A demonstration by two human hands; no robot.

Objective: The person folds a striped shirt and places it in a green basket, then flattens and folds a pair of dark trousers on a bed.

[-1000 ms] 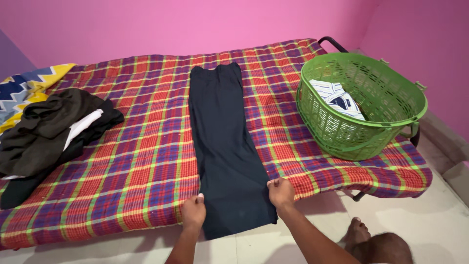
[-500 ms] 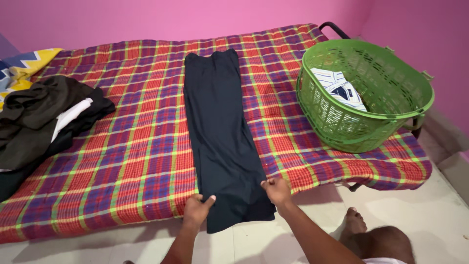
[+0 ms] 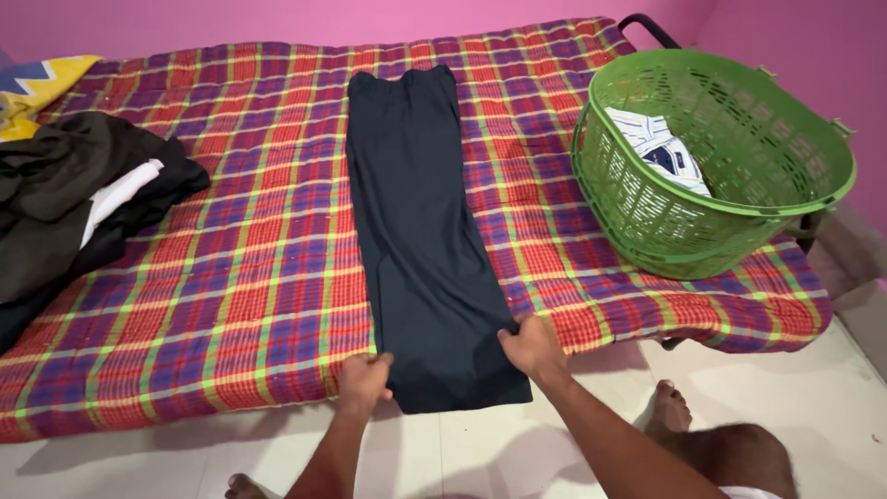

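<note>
The head view, the only one, shows one pair of dark trousers [image 3: 420, 231] laid flat and lengthwise down the middle of one bed, on a plaid cover [image 3: 249, 268] of red, purple and green. The waistband lies at the far end; the leg ends hang just over the near edge.

Two hands are at work, both at the near end of the trousers. The left hand [image 3: 364, 381] pinches the left hem edge, fingers curled onto the cloth. The right hand [image 3: 530, 344] grips the right edge a little farther up, fingers closed on the fabric. Both forearms run out of the bottom of the frame.

One green plastic laundry basket [image 3: 647, 217] stands on the right side of the bed, well apart from the trousers. Inside it lies one crumpled striped garment [image 3: 661, 148], white and blue, partly hidden by the basket wall.

At far left sits one heap of dark clothes [image 3: 65, 199] with a strip of white cloth in it; how many pieces it holds cannot be told, and the frame cuts it off. One yellow and blue patterned cloth [image 3: 37, 83] shows only a corner at the far left.

Two bare feet show on the pale floor [image 3: 832, 407]: one foot [image 3: 667, 408] at near right, the other only as toes [image 3: 242, 484] at the bottom edge.
</note>
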